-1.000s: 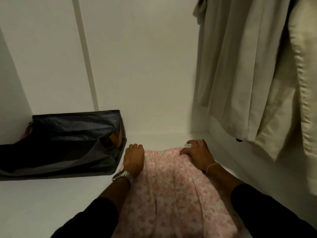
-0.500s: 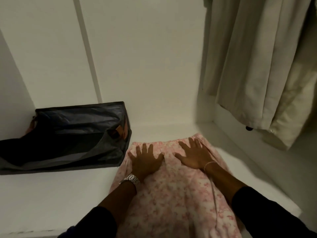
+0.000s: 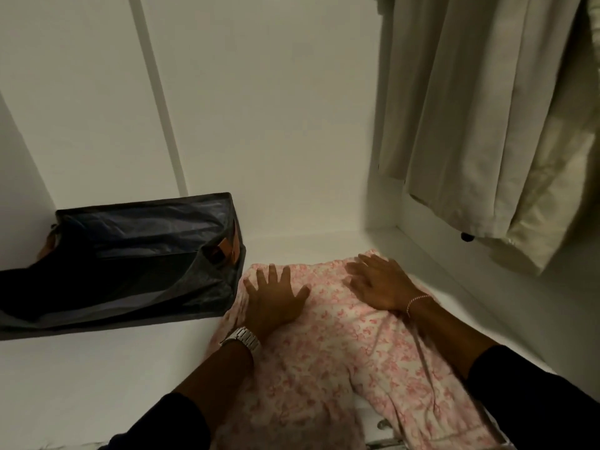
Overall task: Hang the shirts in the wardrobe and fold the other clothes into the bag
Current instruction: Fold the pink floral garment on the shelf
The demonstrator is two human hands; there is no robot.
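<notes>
A pink floral garment [image 3: 328, 358] lies spread on the white wardrobe floor [image 3: 97, 368], its two legs running toward me. My left hand [image 3: 272, 297] presses flat on its upper left part, fingers spread, a metal watch on the wrist. My right hand [image 3: 380, 284] lies flat on the upper right part, a thin bracelet on the wrist. To the left stands a dark grey fabric bag [image 3: 130, 254] with tan leather tabs, its top open. Beige shirts [image 3: 493, 125] hang at the upper right.
White back panels [image 3: 259, 108] close the wardrobe behind. A white side wall [image 3: 470, 287] runs along the right under the hanging clothes. Bare white floor lies in front of the bag at the lower left.
Both hands went from curled at the garment's far edge to flat, spread palms on the cloth. The garment lies more spread out, and the view has shifted down slightly.
</notes>
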